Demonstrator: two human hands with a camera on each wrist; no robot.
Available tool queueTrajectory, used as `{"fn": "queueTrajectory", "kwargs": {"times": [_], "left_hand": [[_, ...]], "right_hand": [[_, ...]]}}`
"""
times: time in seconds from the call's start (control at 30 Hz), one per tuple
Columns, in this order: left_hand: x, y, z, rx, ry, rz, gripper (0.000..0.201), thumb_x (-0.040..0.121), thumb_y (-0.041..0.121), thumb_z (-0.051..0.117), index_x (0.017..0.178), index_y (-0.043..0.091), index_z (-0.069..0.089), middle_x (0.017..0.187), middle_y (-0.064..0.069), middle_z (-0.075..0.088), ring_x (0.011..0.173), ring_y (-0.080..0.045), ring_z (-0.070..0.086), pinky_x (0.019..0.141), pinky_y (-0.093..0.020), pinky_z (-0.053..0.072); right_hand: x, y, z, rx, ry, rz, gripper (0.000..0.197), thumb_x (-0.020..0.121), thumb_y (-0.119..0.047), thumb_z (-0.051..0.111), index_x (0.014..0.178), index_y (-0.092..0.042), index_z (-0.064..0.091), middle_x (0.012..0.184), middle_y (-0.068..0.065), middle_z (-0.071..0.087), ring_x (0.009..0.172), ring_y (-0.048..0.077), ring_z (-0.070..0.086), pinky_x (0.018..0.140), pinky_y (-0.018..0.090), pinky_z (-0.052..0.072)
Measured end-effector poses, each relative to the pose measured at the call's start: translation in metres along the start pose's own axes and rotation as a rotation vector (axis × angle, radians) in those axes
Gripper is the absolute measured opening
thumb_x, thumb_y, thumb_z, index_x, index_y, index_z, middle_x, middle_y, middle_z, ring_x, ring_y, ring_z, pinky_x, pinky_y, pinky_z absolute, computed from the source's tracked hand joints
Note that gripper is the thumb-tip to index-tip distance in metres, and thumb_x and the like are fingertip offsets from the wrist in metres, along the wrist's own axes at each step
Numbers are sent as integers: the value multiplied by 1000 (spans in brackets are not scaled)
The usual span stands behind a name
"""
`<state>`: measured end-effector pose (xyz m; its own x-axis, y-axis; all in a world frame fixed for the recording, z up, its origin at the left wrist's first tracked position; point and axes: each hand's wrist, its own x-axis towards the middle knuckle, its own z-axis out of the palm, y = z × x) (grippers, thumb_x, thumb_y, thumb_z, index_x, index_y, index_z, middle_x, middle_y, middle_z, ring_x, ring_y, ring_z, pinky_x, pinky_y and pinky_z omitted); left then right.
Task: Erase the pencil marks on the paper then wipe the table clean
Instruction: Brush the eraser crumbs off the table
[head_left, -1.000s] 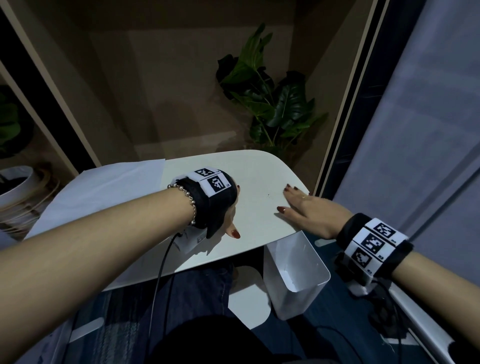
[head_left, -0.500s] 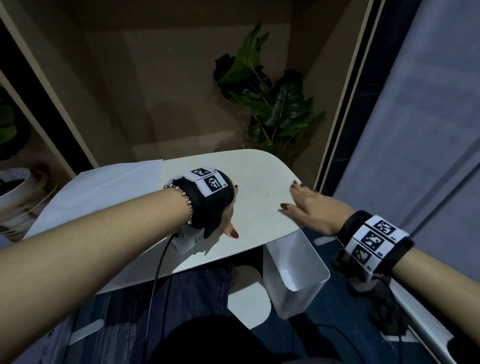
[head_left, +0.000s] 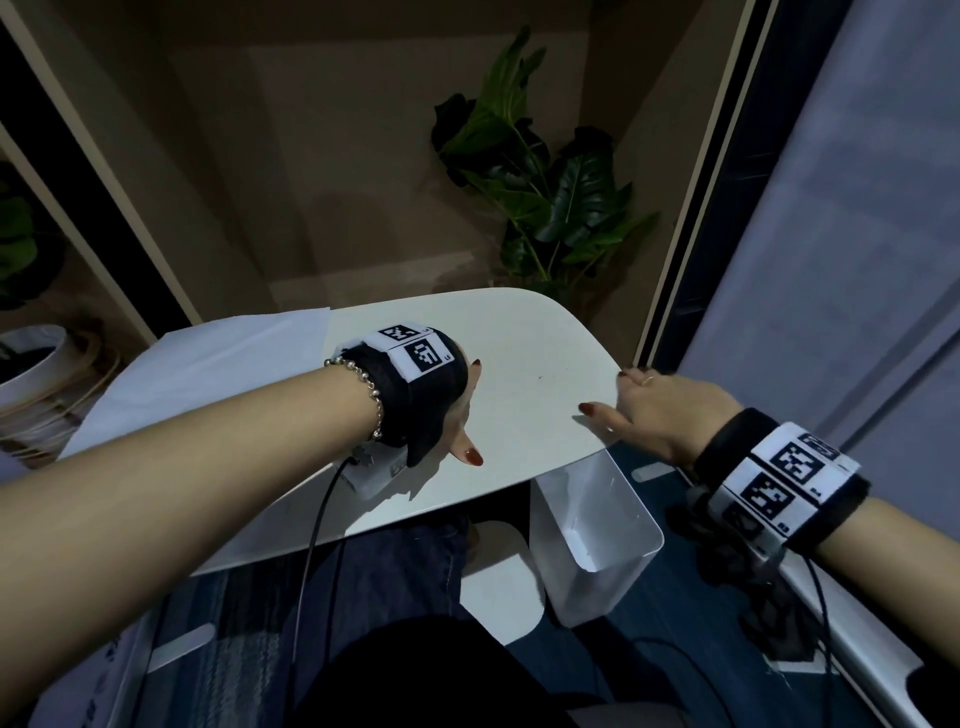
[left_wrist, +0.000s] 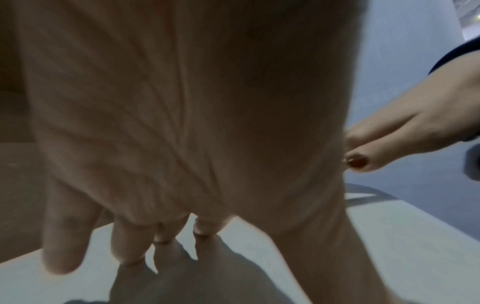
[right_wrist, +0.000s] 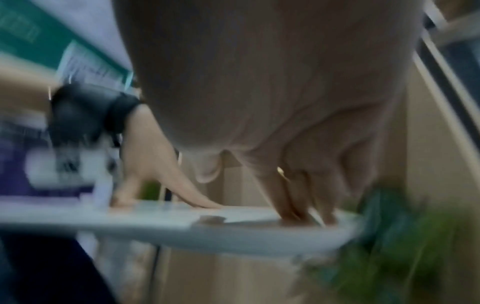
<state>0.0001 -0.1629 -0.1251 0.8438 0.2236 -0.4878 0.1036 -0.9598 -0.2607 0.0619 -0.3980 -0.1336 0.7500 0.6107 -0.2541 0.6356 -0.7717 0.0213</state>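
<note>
- The bin (head_left: 597, 525) is standing just under the right hand (head_left: 670, 410), below the table (head_left: 519, 415) edge; sweeping crumbs over that edge would drop them in.
- The right hand is lying flat, fingers straight on the corner, holding nothing; light, even pressure suits the sweep.
- The left hand (head_left: 462, 410) is resting open on the table, steadying it.
- The paper (head_left: 218, 364) is lying beyond the left wrist, well clear.

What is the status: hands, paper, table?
Left hand open, flat on the white rounded table. Right hand open, fingers at the table's right edge. White paper sheet lies far left. White plastic bin below that edge; nothing obstructing.
</note>
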Motion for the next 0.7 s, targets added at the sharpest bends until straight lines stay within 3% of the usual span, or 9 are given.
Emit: {"fn": "queueTrajectory", "kwargs": {"times": [0.1, 0.17, 0.23, 0.3, 0.37, 0.47, 0.57, 0.63, 0.7], "left_hand": [[18, -8, 16, 32, 15, -3, 140, 62, 75, 73, 156, 13, -9, 162, -19, 12, 145, -41, 21, 114, -55, 27], [22, -9, 21, 23, 10, 7, 143, 60, 79, 71, 155, 13, -13, 161, -16, 17, 143, -40, 26, 112, -53, 30], [21, -8, 21, -10, 34, 20, 143, 61, 77, 72, 154, 12, -14, 161, -14, 19, 143, -38, 26, 112, -51, 28], [20, -9, 23, -39, 54, 28, 139, 64, 72, 74, 155, 11, -12, 161, -16, 17, 146, -38, 21, 115, -52, 23], [14, -8, 21, -42, 60, 33, 132, 68, 65, 76, 156, 13, -7, 162, -20, 6, 148, -40, 10, 117, -54, 16], [11, -5, 25, -39, 90, 18, 130, 70, 63, 76, 156, 14, -8, 161, -22, -9, 149, -41, 2, 117, -54, 9], [13, -5, 24, 6, 61, -3, 132, 71, 69, 70, 154, 11, -14, 160, -25, -14, 148, -43, 0, 116, -55, 10], [12, -5, 21, 36, 34, -7, 132, 71, 73, 67, 154, 11, -16, 160, -24, -13, 148, -43, 1, 116, -56, 12], [9, -5, 22, 24, 39, 6, 131, 73, 72, 67, 154, 11, -15, 160, -23, -14, 148, -42, -1, 116, -55, 10]], "right_hand": [[-11, -13, -1, -10, 26, -122, 99, 78, -77, 0, 146, -14, 37, 160, 10, 29, 143, 30, 35, 115, 46, 33], [-27, -35, -2, 73, -33, -329, 80, 90, -68, 10, 149, -19, 36, 164, 2, 20, 151, 20, 19, 122, 40, 20], [-38, -50, -5, 153, -109, -437, 65, 98, -59, 20, 152, -26, 33, 164, -6, 16, 152, 12, 14, 124, 34, 14], [-37, -48, -2, 101, -129, -375, 69, 98, -61, 19, 157, -27, 21, 165, -9, 10, 152, 14, 14, 123, 35, 16], [-28, -33, 1, -13, -94, -154, 83, 93, -70, 13, 159, -20, 12, 166, -2, 9, 151, 21, 20, 121, 41, 24], [-17, -14, 1, -54, -17, 72, 91, 90, -73, 11, 156, -12, 17, 164, 8, 19, 147, 27, 28, 117, 45, 31], [-27, -27, -4, -23, 26, -166, 80, 95, -65, 15, 159, -17, 10, 166, 4, 4, 152, 21, 12, 123, 39, 18], [-41, -48, -5, 29, -76, -367, 73, 97, -61, 18, 159, -24, 5, 166, -5, -3, 153, 12, 0, 125, 33, 7], [-48, -55, -3, 90, -170, -422, 71, 98, -61, 20, 159, -28, 3, 165, -11, -4, 151, 6, -4, 124, 29, 3]]}}
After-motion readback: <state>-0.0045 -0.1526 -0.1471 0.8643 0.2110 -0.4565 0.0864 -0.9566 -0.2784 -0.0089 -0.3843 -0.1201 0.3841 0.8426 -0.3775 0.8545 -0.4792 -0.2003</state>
